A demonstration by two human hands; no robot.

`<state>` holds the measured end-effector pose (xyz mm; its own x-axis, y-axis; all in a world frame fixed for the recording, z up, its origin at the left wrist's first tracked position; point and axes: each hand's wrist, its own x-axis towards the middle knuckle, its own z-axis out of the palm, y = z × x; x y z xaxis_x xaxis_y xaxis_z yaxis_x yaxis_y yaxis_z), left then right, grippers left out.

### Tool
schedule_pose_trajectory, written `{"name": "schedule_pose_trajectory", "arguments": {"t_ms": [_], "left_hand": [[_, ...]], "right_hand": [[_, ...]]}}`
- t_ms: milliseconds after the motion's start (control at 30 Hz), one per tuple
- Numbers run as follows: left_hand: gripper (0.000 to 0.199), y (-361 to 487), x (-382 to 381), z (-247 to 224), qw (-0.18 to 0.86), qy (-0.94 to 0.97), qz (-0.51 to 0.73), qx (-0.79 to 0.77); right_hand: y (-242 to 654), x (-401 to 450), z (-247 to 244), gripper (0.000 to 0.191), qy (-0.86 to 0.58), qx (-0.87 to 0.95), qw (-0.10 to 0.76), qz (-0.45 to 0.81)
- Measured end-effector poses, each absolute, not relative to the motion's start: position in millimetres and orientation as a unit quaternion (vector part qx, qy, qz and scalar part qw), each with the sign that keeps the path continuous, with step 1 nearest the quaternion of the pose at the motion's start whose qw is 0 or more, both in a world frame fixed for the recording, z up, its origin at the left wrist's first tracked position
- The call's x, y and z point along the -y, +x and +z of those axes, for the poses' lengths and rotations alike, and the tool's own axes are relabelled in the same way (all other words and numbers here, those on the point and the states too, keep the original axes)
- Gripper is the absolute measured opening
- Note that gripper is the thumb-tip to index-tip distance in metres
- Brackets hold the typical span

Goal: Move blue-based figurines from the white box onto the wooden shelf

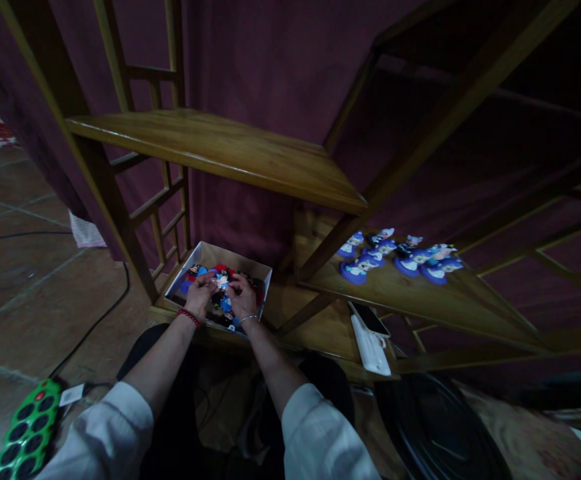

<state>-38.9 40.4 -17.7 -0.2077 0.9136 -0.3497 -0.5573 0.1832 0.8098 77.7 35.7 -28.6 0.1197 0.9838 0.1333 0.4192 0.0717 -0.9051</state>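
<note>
A shallow white cardboard box (266,283) sits on the lower shelf, filled with small figurines in blue, red, black and purple. Both my hands reach into it. My left hand (199,298), with a red bead bracelet at the wrist, has its fingers closed on one side of a small light-blue and white figurine (221,281). From the other side, the bent fingers of my right hand (243,298) close on the same figurine; a thin bangle circles that wrist. Dim light blurs the figurine's details, and my hands cover some of the box's contents.
On the shelf to the right stand several figurines on purple bases (363,267). A phone (370,319) lies on a white case-like object (370,350) below them. An upper wooden board (215,150) overhangs the box. A green power strip (29,427) rests on the floor at left.
</note>
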Motion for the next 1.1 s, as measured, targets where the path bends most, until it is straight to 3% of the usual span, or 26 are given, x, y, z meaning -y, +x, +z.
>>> {"name": "schedule_pose_trajectory", "arguments": {"t_ms": [367, 767, 967, 1100], "left_hand": [[0.037, -37, -37, -9, 0.633, 0.229, 0.607, -0.421], [0.026, -35, -34, -3, 0.627, 0.236, 0.596, -0.442], [0.01, -32, -34, -3, 0.62, 0.262, 0.555, -0.489], [0.011, -31, -34, -2, 0.609, 0.271, 0.554, -0.499]], "right_hand": [[80, -27, -21, 0.039, -0.594, 0.578, 0.43, 0.359], [80, -25, -30, 0.04, -0.558, 0.477, 0.502, 0.458], [82, -22, -32, 0.044, -0.585, 0.452, 0.5, 0.451], [82, -23, -30, 0.044, -0.6, 0.437, 0.492, 0.455]]}}
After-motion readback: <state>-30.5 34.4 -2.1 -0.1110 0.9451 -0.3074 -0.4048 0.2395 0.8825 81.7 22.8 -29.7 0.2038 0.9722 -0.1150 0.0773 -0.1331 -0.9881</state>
